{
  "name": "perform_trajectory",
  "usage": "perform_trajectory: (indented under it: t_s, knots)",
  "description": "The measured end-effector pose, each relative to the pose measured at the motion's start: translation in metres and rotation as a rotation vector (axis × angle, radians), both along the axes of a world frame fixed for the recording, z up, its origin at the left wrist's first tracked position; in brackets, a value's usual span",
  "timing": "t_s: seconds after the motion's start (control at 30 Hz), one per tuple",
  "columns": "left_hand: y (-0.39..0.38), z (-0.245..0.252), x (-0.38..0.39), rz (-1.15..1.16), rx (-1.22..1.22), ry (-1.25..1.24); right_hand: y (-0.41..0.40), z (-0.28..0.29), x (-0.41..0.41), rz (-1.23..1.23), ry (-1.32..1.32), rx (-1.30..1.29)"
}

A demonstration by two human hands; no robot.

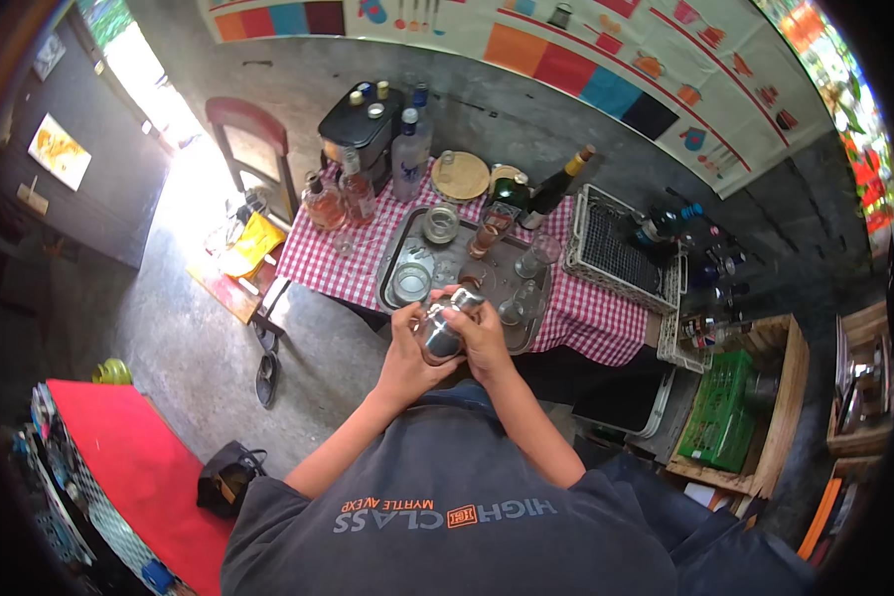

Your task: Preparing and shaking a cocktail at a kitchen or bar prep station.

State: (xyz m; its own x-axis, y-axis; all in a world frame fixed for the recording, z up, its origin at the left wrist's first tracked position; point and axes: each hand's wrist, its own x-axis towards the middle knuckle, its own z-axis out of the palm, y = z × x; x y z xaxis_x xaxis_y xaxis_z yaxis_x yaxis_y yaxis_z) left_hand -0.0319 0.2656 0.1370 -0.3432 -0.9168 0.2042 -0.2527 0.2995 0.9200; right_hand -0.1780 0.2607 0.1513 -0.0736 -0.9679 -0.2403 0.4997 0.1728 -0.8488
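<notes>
My left hand (410, 365) and my right hand (486, 339) both grip a shiny metal cocktail shaker (442, 331), held tilted in front of my chest over the near edge of a metal tray (382, 279). On the tray stand a glass jar (441, 223), a glass bowl (412, 283) with clear contents, a copper-coloured jigger (483, 241) and several clear glasses, one of them a stemmed glass (538, 255). A small brownish cup (477, 276) lies just beyond the shaker, partly hidden by it. My fingers cover part of the shaker's top and sides.
Pink bottles (325, 203), a tall clear bottle (410, 156), a dark bottle (555, 190) and a round woven mat (460, 177) stand behind the tray on a checked tablecloth (313, 261). A wire basket (618, 253) is at right, near a wooden crate (778, 406). A bench (227, 294) is at left.
</notes>
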Motion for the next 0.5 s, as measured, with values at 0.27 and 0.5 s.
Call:
perform_trajectory:
  t_s: [0.27, 0.5]
  knots:
    - [0.002, 0.005, -0.048, -0.086, -0.051, -0.234, 0.025, -0.026, -0.059, -0.016, -0.008, 0.075]
    - [-0.003, 0.011, -0.119, -0.273, -0.066, -0.317, 0.051, -0.035, -0.107, -0.338, -0.094, 0.108]
